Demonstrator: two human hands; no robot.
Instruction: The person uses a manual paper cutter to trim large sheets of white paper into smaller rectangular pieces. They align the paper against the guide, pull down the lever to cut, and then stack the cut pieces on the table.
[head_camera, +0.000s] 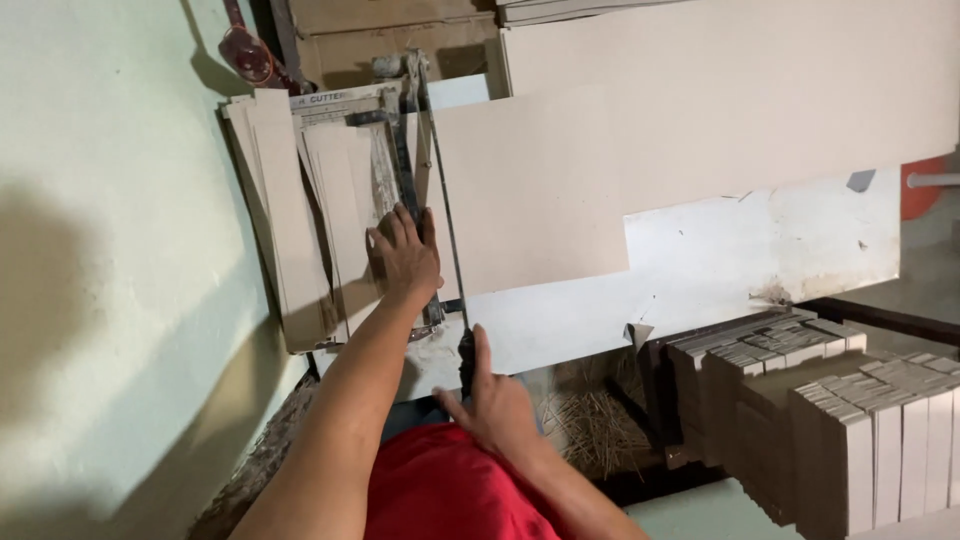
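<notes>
A guillotine board cutter (405, 150) lies on a white table (720, 260), its long blade arm (447, 220) down along the cutting edge. My left hand (405, 252) presses flat on the clamp bar and a strip of grey-beige cardboard (345, 200). My right hand (490, 400) grips the black handle (466, 360) at the near end of the blade arm. A large cardboard sheet (540, 190) extends to the right of the blade. Cut strips (285, 220) are stacked at the cutter's left side.
A pale green wall (110, 250) runs along the left. Bigger cardboard sheets (740, 90) lie at the back right. Stacks of cut board pieces (850, 420) stand at the lower right, beside a pile of thin offcut slivers (595, 420). My red shirt (440, 495) shows below.
</notes>
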